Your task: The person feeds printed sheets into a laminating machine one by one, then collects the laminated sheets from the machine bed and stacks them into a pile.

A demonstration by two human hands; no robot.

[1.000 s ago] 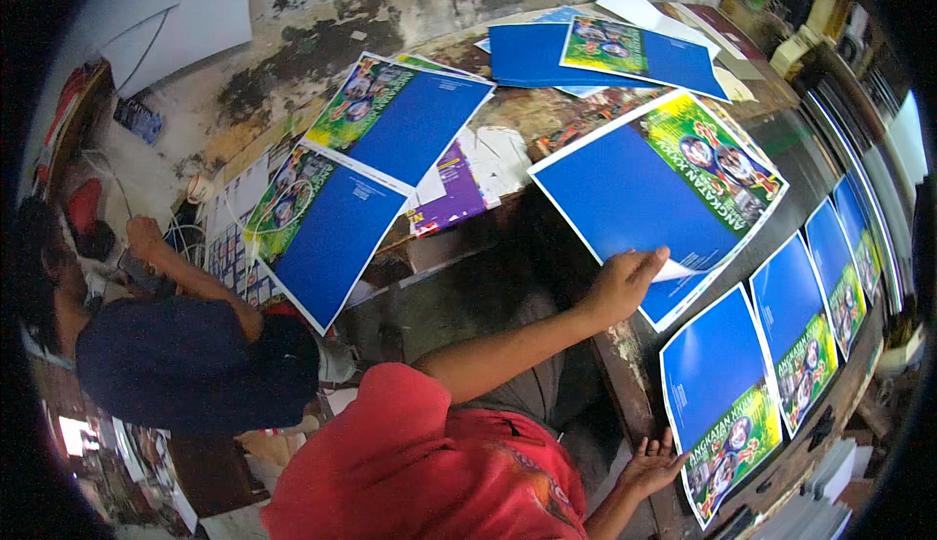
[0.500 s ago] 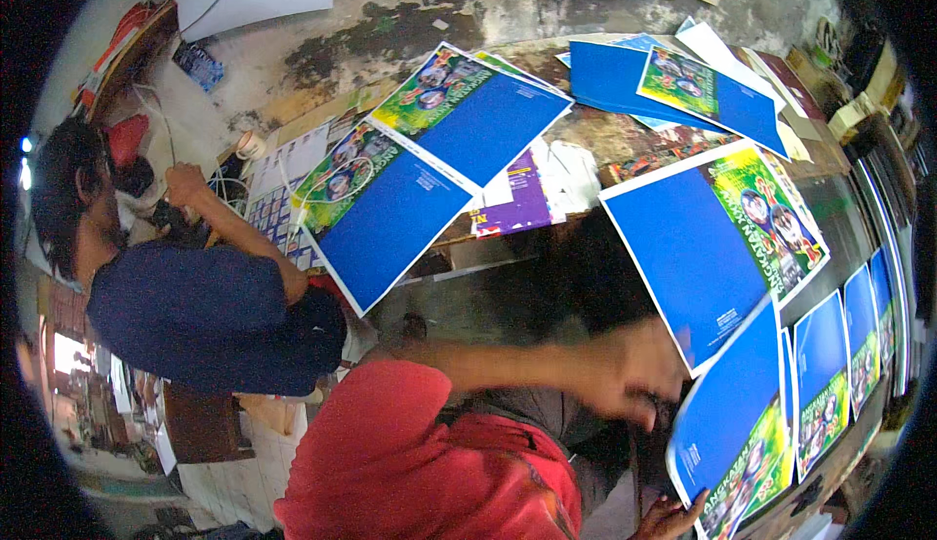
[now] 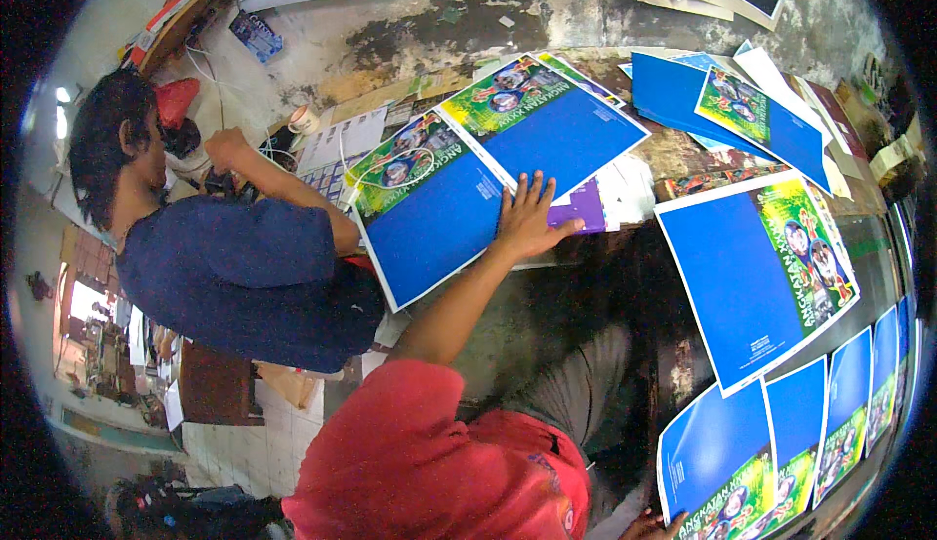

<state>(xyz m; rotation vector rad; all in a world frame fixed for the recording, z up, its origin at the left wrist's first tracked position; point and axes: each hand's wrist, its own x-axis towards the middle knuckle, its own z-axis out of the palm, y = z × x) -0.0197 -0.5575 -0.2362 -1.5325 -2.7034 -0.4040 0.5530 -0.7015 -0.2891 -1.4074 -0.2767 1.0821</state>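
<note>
My left hand [image 3: 530, 218] lies flat with its fingers spread at the meeting corners of two blue-and-green printed sheets. One printed sheet [image 3: 429, 218] is under its left side, the other printed sheet [image 3: 566, 135] beyond its fingertips. Beside my thumb shows a purple printed paper [image 3: 583, 206]. At the bottom edge, my right hand [image 3: 652, 525] is partly cut off by the frame, its fingers closed at the near corner of a slightly curved printed sheet [image 3: 717, 442]. That sheet overlaps a row of similar ones.
A large printed sheet [image 3: 727, 286] lies to the right, above the row of sheets [image 3: 847, 394]. More blue sheets [image 3: 673, 101] are piled at the back right. On the left, a co-worker in a dark blue shirt [image 3: 234, 277] sits at the bench near a cup [image 3: 304, 120].
My left hand has moved from the right-hand sheets up and left onto the printed sheets on the bench. The curved sheet at my right hand has settled lower. The view has shifted.
</note>
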